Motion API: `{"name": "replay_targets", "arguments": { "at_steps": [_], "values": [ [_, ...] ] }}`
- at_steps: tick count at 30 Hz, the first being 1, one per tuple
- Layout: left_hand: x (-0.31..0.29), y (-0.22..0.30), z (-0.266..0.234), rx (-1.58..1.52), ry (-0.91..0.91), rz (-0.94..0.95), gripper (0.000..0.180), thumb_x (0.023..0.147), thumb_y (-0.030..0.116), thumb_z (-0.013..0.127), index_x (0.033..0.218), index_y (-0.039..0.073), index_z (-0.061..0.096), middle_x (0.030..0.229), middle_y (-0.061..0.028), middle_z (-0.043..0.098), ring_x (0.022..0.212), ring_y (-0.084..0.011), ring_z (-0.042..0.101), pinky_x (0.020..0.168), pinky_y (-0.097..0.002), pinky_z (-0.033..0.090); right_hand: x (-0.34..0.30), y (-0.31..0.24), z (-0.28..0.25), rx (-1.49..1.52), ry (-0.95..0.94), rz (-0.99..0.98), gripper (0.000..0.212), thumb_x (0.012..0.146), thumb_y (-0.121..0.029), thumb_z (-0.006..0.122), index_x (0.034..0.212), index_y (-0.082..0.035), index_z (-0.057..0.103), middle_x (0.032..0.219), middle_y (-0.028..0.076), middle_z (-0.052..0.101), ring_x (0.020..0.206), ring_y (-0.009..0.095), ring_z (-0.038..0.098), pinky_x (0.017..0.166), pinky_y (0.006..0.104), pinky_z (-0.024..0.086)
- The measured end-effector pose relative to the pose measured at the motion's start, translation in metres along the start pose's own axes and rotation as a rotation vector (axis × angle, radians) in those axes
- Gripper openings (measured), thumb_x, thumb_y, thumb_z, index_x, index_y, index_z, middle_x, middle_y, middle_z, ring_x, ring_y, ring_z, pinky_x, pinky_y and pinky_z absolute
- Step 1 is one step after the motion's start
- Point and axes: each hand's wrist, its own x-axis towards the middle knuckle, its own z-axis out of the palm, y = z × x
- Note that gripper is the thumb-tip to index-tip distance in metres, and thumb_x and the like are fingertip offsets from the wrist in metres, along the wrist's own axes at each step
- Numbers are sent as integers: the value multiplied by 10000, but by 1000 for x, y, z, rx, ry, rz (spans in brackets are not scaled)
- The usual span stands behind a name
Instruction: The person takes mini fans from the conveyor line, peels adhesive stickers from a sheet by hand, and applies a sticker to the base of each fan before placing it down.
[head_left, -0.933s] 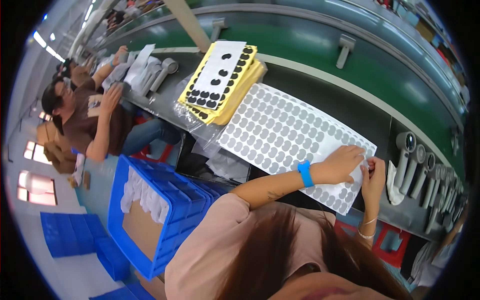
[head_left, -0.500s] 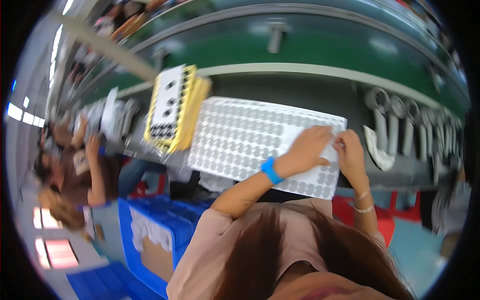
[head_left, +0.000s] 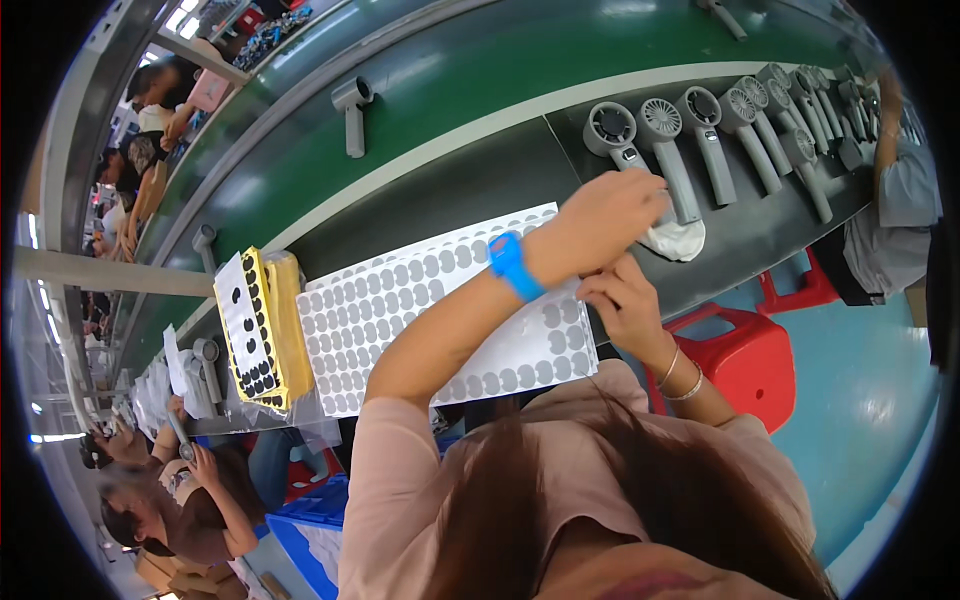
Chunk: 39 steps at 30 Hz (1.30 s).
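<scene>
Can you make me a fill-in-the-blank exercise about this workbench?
The wristband behind the left hand is coloured ____.
The white sheet by the right hand carries rounded shapes coloured ____.
The long row of handheld fans lies on the person's ____ side.

Missing words: blue; grey; right.

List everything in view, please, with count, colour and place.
Patterned sheets: several, white and grey, on bench
Yellow sheets: one stack, yellow and black, left of those
Handheld fans: over ten, grey, mostly bench's right
Cloth-like piece: one, white, beside fans
Bench: one, dark, under sheets
Conveyor: one, green, beyond bench
Stools: at least two, red, right of person
Crate: at least one, blue, lower left
Other people: several, mixed clothing, left and far right
Wristband: one, blue, left wrist
Left hand: one, bare, by a fan
Right hand: one, bare, by sheets' right edge
</scene>
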Motion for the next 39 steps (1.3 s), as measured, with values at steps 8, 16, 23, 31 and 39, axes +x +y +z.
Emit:
{"name": "replay_targets", "arguments": {
  "at_steps": [8, 16, 23, 31, 39],
  "values": [
    [22, -29, 31, 386, -267, 248, 153, 747, 131, 570, 898, 113, 590, 863, -2, 552, 876, -166, 536, 760, -280, 406, -4, 8, 5, -42, -67, -168, 146, 675, 75, 639, 779, -27, 644, 815, 88, 578, 747, 268, 556, 660, 337, 463],
    [-27, -13, -62, 120, 316, -82, 409, 665, -5, 694, 1050, 80, 588, 1085, -67, 576, 928, -243, 569, 783, -360, 440, -4, -5, 5, 20, 143, -10, 132, 719, 87, 665, 815, 3, 629, 793, 98, 609, 669, 221, 588, 619, 286, 482],
    [-132, 57, -95, -176, 629, -590, 445, 741, -84, 676, 1147, 31, 533, 1125, -82, 582, 902, -153, 607, 730, -261, 509, 10, -47, 13, 426, 120, 166, 128, 762, 84, 666, 858, 35, 597, 861, 82, 588, 740, 118, 540, 677, 217, 441],
    [-173, 97, -96, -278, 739, -686, 388, 752, -28, 684, 1124, 1, 576, 1160, -160, 576, 889, -213, 642, 721, -287, 549, 33, -105, 38, 727, -77, 247, 306, 783, 71, 664, 1048, 26, 518, 846, 75, 616, 798, 115, 602, 739, 230, 470],
    [-178, 107, -92, -230, 747, -666, 386, 740, -95, 661, 1108, 3, 596, 1173, -163, 569, 922, -222, 639, 725, -295, 576, 29, -109, 55, 786, -48, 295, 317, 783, 75, 661, 1042, 8, 492, 824, 87, 636, 899, 175, 642, 792, 273, 488]
  ]
}}
